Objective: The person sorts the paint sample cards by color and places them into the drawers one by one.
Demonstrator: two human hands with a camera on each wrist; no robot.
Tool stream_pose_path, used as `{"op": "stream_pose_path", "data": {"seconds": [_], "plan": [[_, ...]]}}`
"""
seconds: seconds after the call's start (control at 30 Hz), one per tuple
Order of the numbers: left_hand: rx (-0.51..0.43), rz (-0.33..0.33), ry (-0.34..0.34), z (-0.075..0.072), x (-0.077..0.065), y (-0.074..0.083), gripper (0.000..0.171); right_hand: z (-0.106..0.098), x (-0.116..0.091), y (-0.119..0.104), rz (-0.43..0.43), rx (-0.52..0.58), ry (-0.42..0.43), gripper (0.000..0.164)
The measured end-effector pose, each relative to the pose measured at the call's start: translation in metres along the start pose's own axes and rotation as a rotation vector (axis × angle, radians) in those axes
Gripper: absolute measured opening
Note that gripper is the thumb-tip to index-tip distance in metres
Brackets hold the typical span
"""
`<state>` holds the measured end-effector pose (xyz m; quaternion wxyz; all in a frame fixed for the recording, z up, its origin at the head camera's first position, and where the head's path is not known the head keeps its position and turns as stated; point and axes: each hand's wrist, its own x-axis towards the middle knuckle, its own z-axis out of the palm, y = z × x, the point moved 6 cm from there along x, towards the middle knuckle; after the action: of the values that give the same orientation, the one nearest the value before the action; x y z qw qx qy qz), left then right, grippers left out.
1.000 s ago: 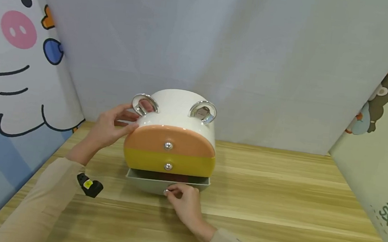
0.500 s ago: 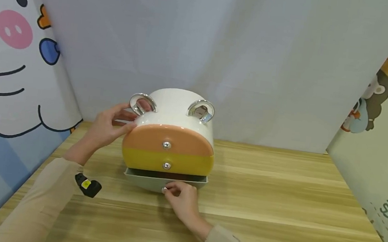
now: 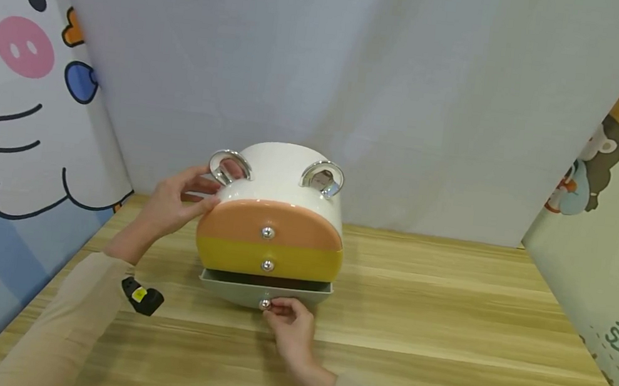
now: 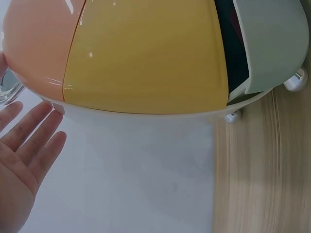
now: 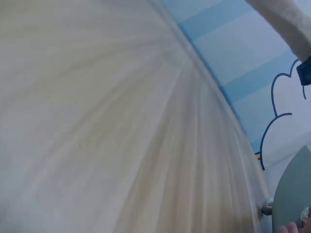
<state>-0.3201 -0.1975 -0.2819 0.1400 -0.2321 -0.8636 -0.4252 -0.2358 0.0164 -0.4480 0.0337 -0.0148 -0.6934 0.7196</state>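
A small white cabinet [image 3: 283, 171] with metal ring ears has an orange drawer [image 3: 238, 220], a yellow drawer [image 3: 229, 254] and a pale green bottom drawer [image 3: 225, 291]. The green one stands partly out, with a dark gap above its front. My left hand [image 3: 172, 204] touches the cabinet's upper left side, fingers spread near the left ear [image 3: 230, 167]; the left wrist view shows its fingertips at the orange edge. With thumb and index finger, my right hand [image 3: 293, 333] pinches the round silver knob [image 3: 265, 304] of the green drawer. Only fingertips [image 5: 290, 228] show in the right wrist view.
The cabinet stands on a wood-grain table [image 3: 444, 314]. Behind it hangs a plain pale curtain [image 3: 437, 106]. Cartoon-printed panels flank the table at left [image 3: 16, 124] and right [image 3: 609, 250]. A black wrist device [image 3: 142, 297] sits on the left sleeve.
The green drawer has slid in very slightly. My right hand has shifted a little toward me, and its fingers now cover less of the knob. The left hand keeps its place.
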Motion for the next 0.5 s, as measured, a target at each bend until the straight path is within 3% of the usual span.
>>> {"op": "stream_pose_path", "data": {"seconds": [0.23,0.5], "plan": [[0.005,-0.028,-0.009,0.001,-0.001,0.0,0.054,0.006,-0.007,0.008,0.143,0.225,0.134,0.022],[-0.006,-0.022,-0.012,0.001,0.0,0.003,0.053,0.009,-0.005,0.012,0.21,0.294,0.191,0.023]]}}
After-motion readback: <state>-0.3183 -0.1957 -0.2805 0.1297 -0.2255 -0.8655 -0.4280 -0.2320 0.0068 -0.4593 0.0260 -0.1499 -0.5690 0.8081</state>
